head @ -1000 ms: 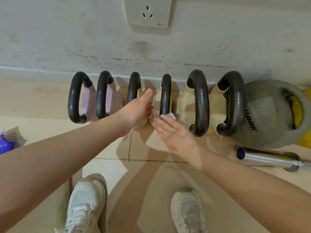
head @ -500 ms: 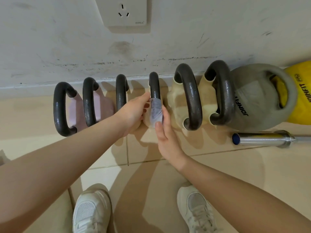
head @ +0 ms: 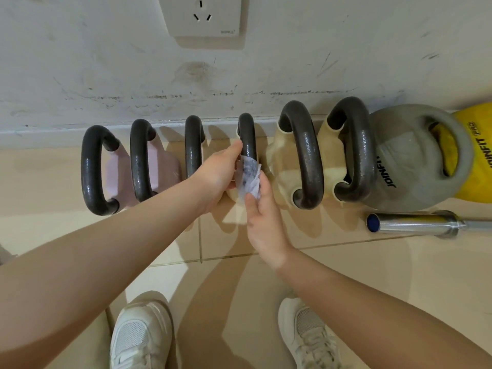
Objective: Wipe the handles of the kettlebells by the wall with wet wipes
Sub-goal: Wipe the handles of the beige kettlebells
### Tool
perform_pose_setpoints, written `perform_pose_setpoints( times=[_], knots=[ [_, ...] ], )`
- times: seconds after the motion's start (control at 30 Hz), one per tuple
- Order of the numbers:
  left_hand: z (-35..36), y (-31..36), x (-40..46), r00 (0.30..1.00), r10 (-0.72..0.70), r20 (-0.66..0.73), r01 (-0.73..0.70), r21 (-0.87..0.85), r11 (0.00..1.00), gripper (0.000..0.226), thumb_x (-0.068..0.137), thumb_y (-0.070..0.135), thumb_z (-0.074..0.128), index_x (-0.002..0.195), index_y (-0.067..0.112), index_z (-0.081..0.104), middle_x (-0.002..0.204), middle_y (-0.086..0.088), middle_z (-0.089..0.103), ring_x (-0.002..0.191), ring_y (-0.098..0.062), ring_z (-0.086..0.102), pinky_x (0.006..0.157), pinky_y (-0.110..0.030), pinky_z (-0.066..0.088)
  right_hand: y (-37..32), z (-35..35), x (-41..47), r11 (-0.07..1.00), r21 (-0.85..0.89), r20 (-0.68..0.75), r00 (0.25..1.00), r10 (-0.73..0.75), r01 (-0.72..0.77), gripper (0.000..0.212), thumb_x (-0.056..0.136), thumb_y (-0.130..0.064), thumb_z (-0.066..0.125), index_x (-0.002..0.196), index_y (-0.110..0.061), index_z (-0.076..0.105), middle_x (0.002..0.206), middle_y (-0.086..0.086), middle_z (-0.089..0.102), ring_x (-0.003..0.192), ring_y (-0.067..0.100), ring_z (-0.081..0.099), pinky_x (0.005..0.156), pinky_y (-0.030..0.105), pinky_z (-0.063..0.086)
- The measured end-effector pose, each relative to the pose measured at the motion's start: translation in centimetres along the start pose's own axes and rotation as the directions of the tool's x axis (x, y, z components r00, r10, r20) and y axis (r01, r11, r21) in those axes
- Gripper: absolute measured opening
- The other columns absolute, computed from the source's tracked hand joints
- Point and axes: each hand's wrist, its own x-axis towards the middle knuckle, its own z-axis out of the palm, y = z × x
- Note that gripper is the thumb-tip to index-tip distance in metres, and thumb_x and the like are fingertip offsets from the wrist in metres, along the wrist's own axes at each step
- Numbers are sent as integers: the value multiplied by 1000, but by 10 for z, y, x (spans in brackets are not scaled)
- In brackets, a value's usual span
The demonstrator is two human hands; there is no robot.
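Note:
Several kettlebells stand in a row along the wall, dark handles up. The fourth handle (head: 247, 134) from the left belongs to a cream kettlebell. A grey-stained wet wipe (head: 249, 178) is wrapped over its lower part. My right hand (head: 263, 219) pinches the wipe round the handle, thumb on the near side and fingers on the right side. My left hand (head: 217, 177) has its thumb against the handle's left side, and its curled fingers hold the wipe's left edge. The pink kettlebells (head: 162, 166) stand to the left, and two bigger cream ones (head: 331, 145) to the right.
A grey kettlebell (head: 410, 166) and a yellow one (head: 476, 161) close the row on the right. A steel barbell end (head: 415, 222) lies on the tiled floor in front of them. A wall socket (head: 203, 18) sits above. My white shoes (head: 141, 336) are below.
The wipe went from under my right fingers at the handle's near end to wrapped round the handle. My right hand turned to pinch it, and my left fingers closed on its edge.

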Motion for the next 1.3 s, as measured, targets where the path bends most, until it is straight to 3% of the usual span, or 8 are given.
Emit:
perform_pose_setpoints(
  times=[0.2,0.4,0.53,0.73,0.9,0.97,1.1,1.3],
  knots=[
    [-3,6,5,1000,-15,-10,13,-133,991,36,97,45,32,86,22,57,87,1,64,83,-14,62,78,-32,49,-24,-1,7,994,-109,30,1000,-5,8,66,92,6,32,148,-19,6,138,-11,30,116,-10,28,83,-11,19],
    [-12,12,12,999,-48,-23,42,-219,975,57,94,56,24,91,12,60,102,-6,68,88,-21,63,76,-34,51,-55,-3,63,989,-138,9,999,49,-47,53,99,-19,33,147,-18,11,133,3,47,110,15,51,89,26,43],
    [-10,13,15,998,-37,-53,27,-170,985,57,95,54,24,83,12,61,81,-4,66,74,-18,60,71,-30,50,-51,-6,37,943,-327,35,998,-57,66,54,97,-13,33,146,-22,13,140,10,41,104,22,54,74,26,41],
    [-20,9,19,991,-57,124,76,-152,985,32,99,24,32,111,10,59,97,-9,65,88,-20,62,85,-39,52,-72,-7,107,930,-347,126,989,-82,121,45,100,-12,30,145,-12,26,158,-1,5,142,10,7,98,9,28],
    [-24,12,13,980,-84,179,117,-188,975,29,95,22,39,116,13,58,93,-5,63,84,-19,64,79,-37,54,-81,-24,135,899,-436,190,980,49,39,25,97,-28,33,96,-23,58,86,-8,52,94,19,49,75,26,38],
    [-22,14,12,989,-103,107,127,-250,960,30,97,36,35,108,17,56,97,-7,60,87,-21,60,80,-37,50,-83,-25,131,745,-634,267,963,-40,207,25,97,-27,34,96,-18,58,97,-4,53,102,22,48,85,32,40],
    [-20,16,15,992,-122,43,130,-362,923,49,96,52,24,103,16,56,102,-4,60,106,-21,53,98,-35,33,-77,-26,105,45,-814,576,816,-54,578,39,92,-28,32,110,-13,64,131,1,53,139,21,23,116,37,12],
    [-20,13,20,989,-148,-16,135,-316,939,73,91,61,26,141,8,33,148,-10,37,139,-22,31,118,-36,19,-25,-31,52,-386,-625,774,602,-194,679,25,82,-16,45,79,-14,70,79,0,67,97,22,61,112,37,17]
  ],
)
